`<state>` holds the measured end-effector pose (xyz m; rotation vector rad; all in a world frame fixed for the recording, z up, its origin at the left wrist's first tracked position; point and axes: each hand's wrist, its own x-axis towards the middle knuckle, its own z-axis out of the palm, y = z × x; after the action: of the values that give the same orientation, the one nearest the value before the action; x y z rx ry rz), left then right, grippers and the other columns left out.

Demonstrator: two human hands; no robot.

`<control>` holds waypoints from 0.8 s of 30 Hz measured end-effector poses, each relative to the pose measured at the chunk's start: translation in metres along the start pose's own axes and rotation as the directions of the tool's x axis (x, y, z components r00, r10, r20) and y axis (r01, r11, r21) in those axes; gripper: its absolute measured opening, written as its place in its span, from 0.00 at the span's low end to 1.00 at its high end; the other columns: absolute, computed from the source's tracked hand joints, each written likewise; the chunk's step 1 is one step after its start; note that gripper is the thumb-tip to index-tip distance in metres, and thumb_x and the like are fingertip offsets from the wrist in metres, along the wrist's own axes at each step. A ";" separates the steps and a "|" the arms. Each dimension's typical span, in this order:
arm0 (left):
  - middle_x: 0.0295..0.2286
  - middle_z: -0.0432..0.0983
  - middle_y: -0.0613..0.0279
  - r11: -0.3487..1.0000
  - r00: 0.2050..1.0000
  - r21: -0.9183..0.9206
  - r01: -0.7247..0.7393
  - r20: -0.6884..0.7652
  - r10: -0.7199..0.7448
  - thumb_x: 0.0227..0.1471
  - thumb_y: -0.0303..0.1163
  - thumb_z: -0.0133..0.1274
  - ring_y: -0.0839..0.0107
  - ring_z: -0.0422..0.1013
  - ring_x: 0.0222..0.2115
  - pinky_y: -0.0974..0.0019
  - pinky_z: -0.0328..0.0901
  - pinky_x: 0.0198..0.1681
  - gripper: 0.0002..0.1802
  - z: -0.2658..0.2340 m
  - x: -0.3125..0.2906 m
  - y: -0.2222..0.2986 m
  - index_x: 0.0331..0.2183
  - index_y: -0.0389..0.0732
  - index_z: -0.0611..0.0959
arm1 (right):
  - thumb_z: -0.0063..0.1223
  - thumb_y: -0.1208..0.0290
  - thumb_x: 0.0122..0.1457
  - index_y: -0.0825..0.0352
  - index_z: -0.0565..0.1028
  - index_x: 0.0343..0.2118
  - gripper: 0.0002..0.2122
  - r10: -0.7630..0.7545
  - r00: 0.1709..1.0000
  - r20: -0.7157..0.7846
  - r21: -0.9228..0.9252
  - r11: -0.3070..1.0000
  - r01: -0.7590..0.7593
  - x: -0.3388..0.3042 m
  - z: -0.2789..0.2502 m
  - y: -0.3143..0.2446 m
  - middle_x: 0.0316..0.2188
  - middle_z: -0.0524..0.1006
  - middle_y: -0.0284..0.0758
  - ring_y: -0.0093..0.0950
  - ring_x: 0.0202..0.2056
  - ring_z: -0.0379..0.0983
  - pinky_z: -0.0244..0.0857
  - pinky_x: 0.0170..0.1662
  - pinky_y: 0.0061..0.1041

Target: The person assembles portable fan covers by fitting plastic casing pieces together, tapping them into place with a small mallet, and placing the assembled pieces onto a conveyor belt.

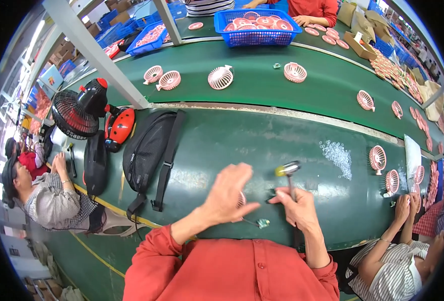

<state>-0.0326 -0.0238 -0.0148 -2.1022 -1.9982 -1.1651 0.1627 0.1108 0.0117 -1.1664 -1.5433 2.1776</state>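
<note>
My left hand [227,193] hovers palm-down, slightly blurred, thumb and fingers spread apart over a pink slatted housing [241,199]. Most of that housing is hidden behind the hand, so contact is hard to judge. A thin wire runs from there to a small green circuit board [263,222] near the table's front edge. To its right, my right hand [298,208] is closed round the handle of a small hammer [288,168], whose yellow-and-dark head points up. At the thumb and fingertip of this hand shows a small black piece [271,195], too blurred to name.
Small clear plastic pieces [337,159] lie heaped at the right, near a pink fan housing [377,159]. A black bag [151,150], a red case [120,128] and a black fan [76,113] occupy the left. Beyond is a green conveyor [257,93]. Co-workers sit at both sides.
</note>
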 end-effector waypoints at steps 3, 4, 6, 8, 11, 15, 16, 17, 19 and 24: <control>0.52 0.62 0.44 0.977 0.984 -0.117 -0.178 -0.033 0.176 0.39 0.48 0.68 0.46 0.60 0.54 0.46 0.59 0.56 0.50 0.023 -0.006 0.019 0.56 0.32 0.62 | 0.57 0.69 0.60 0.74 0.76 0.41 0.13 0.097 0.968 0.234 0.010 0.995 -0.102 0.005 0.009 0.005 0.23 0.77 0.33 0.12 0.11 0.56 0.47 0.11 0.16; 0.52 0.62 0.44 0.977 0.985 -0.121 -0.175 -0.034 0.172 0.39 0.48 0.68 0.46 0.60 0.54 0.46 0.59 0.56 0.50 0.029 -0.006 0.021 0.56 0.32 0.62 | 0.57 0.68 0.60 0.74 0.76 0.40 0.13 0.097 0.953 0.289 -0.004 0.995 -0.101 0.006 0.009 0.007 0.21 0.75 0.31 0.13 0.11 0.57 0.47 0.11 0.17; 0.52 0.61 0.44 0.961 0.970 -0.175 -0.215 -0.152 0.190 0.40 0.50 0.67 0.46 0.60 0.54 0.47 0.59 0.56 0.50 0.039 -0.005 0.022 0.56 0.33 0.62 | 0.59 0.69 0.58 0.73 0.77 0.37 0.11 0.086 0.964 0.252 -0.042 0.996 -0.078 0.007 0.012 0.000 0.19 0.73 0.29 0.13 0.11 0.59 0.47 0.12 0.17; 0.53 0.61 0.44 0.963 0.971 -0.159 -0.216 -0.140 0.195 0.41 0.53 0.66 0.47 0.61 0.54 0.48 0.59 0.55 0.50 0.042 0.002 0.030 0.56 0.34 0.62 | 0.60 0.70 0.57 0.72 0.77 0.34 0.10 0.062 0.965 0.256 -0.073 0.996 -0.045 0.008 0.006 0.011 0.21 0.75 0.30 0.12 0.12 0.59 0.47 0.13 0.17; 0.52 0.62 0.46 0.968 0.970 -0.116 -0.222 -0.129 0.207 0.40 0.56 0.65 0.49 0.62 0.52 0.48 0.58 0.55 0.50 0.043 0.011 0.031 0.55 0.35 0.64 | 0.58 0.67 0.57 0.72 0.76 0.33 0.11 0.068 0.959 0.274 -0.063 0.997 -0.053 0.005 0.000 0.002 0.19 0.73 0.29 0.13 0.12 0.59 0.47 0.13 0.18; 0.51 0.65 0.46 0.997 0.986 -0.056 -0.050 -0.161 0.040 0.39 0.52 0.67 0.50 0.66 0.48 0.49 0.58 0.52 0.46 0.020 0.016 0.032 0.52 0.34 0.68 | 0.55 0.68 0.60 0.74 0.76 0.39 0.12 0.095 0.984 0.152 0.093 0.990 -0.110 0.005 -0.014 0.001 0.15 0.69 0.27 0.13 0.09 0.55 0.48 0.11 0.17; 0.49 0.67 0.44 0.996 0.960 -0.085 -0.021 -0.281 -0.003 0.40 0.44 0.68 0.53 0.68 0.44 0.52 0.61 0.49 0.44 0.021 0.016 0.024 0.53 0.32 0.67 | 0.55 0.68 0.61 0.74 0.75 0.39 0.12 0.071 0.989 0.129 0.148 0.985 -0.090 0.006 -0.019 0.002 0.14 0.69 0.27 0.13 0.09 0.54 0.48 0.11 0.17; 0.47 0.69 0.44 0.940 0.937 -0.274 0.202 -0.225 -0.267 0.44 0.35 0.65 0.61 0.70 0.37 0.60 0.66 0.42 0.41 0.020 0.011 0.028 0.56 0.31 0.64 | 0.54 0.68 0.61 0.74 0.75 0.40 0.12 0.045 0.993 0.105 0.202 0.977 -0.066 0.006 -0.024 0.003 0.14 0.68 0.26 0.12 0.09 0.53 0.48 0.10 0.17; 0.46 0.69 0.46 0.690 0.851 -0.574 0.441 0.024 -0.524 0.51 0.31 0.60 0.70 0.71 0.31 0.69 0.67 0.35 0.38 0.022 0.007 0.026 0.57 0.30 0.61 | 0.54 0.68 0.61 0.75 0.74 0.40 0.13 -0.024 0.996 0.087 0.265 0.964 0.000 0.006 -0.031 0.001 0.13 0.67 0.26 0.12 0.08 0.52 0.48 0.09 0.16; 0.40 0.71 0.54 -0.135 0.627 -0.727 0.673 0.657 -0.418 0.61 0.40 0.50 0.70 0.73 0.24 0.70 0.69 0.22 0.29 0.019 0.006 0.035 0.56 0.34 0.62 | 0.55 0.67 0.61 0.75 0.74 0.40 0.14 -0.115 0.993 0.036 0.277 0.956 0.100 0.007 -0.035 -0.011 0.12 0.66 0.26 0.12 0.07 0.52 0.48 0.08 0.16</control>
<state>0.0062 -0.0160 -0.0087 -1.2423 -2.7308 -3.3847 0.1804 0.1436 0.0131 -0.9241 -1.2391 2.2740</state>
